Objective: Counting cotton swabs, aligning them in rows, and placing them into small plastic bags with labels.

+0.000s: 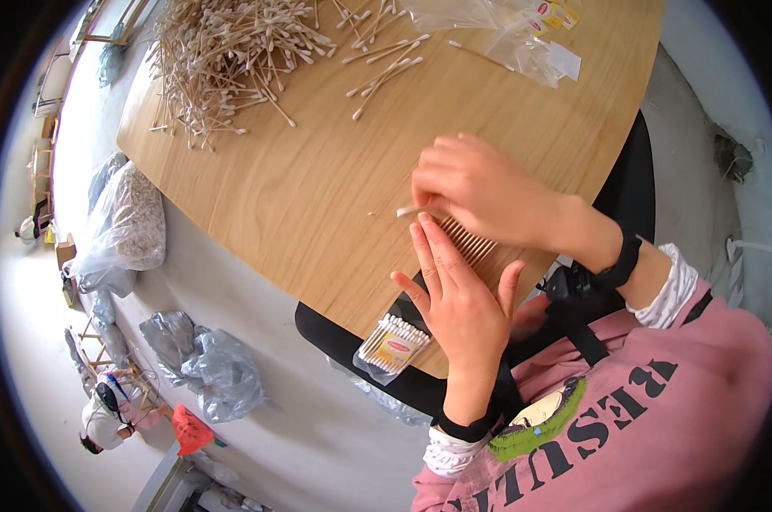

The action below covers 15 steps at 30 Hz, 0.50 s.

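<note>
A rounded light-brown wooden worktop [317,179] with a dark edge band fills the middle of the view, standing on a pale grey floor [258,410]. At its near edge the left hand [456,294] lies flat, fingers straight and slightly spread, pressing down on a neat row of wooden cotton swabs [469,241] laid side by side. The right hand [480,192] reaches across just beyond it, its fingers curled together and pinching a single white-tipped swab [408,211] at the far-left end of that row. Most of the row is covered by the two hands, so its full extent cannot be made out.

Just left of the left wrist, a small clear plastic packet of bundled cotton swabs [392,346] lies on the worktop's near edge, partly overhanging it. At the far left of the worktop sprawls a big loose heap of cotton swabs [232,60], with a few strays scattered toward the middle. At the far right lie crumpled clear plastic bags with small yellow labels [505,30], cut off by the top edge.

On the floor to the left are clear plastic sacks of pale material [130,222] and grey crumpled bags [211,363]. Another person [108,414], seen small and warped by the lens rim, is at the lower left. Wooden frames at the far left edge are too distorted to identify.
</note>
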Motion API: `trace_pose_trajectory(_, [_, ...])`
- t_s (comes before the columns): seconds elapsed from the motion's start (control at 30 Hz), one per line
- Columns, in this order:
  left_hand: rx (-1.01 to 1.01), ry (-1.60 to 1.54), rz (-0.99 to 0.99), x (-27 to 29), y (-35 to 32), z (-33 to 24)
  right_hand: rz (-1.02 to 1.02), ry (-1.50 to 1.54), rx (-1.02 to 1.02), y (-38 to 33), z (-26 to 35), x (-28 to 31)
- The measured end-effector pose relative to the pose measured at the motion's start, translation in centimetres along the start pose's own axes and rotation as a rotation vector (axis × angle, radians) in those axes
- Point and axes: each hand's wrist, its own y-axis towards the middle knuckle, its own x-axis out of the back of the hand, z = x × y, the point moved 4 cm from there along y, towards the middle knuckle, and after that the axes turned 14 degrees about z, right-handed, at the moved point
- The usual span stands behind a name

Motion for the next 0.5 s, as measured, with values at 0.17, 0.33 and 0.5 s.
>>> trace_pose_trajectory(0.17, [-0.047,-0.382,-0.100,0.8,-0.5,1.4,-0.111,-0.172,-0.029,-0.2,-1.6,3.0])
trace_pose_trajectory(0.33, [-0.018,-1.224,-0.505,0.2,0.6,2.0,-0.419,0.987,-0.134,-4.7,-0.8,-0.4])
trace_pose_trajectory(0.5, [-0.043,-1.400,-0.561,-0.3,1.1,0.9,-0.382,1.022,-0.070,-5.2,2.5,-3.5])
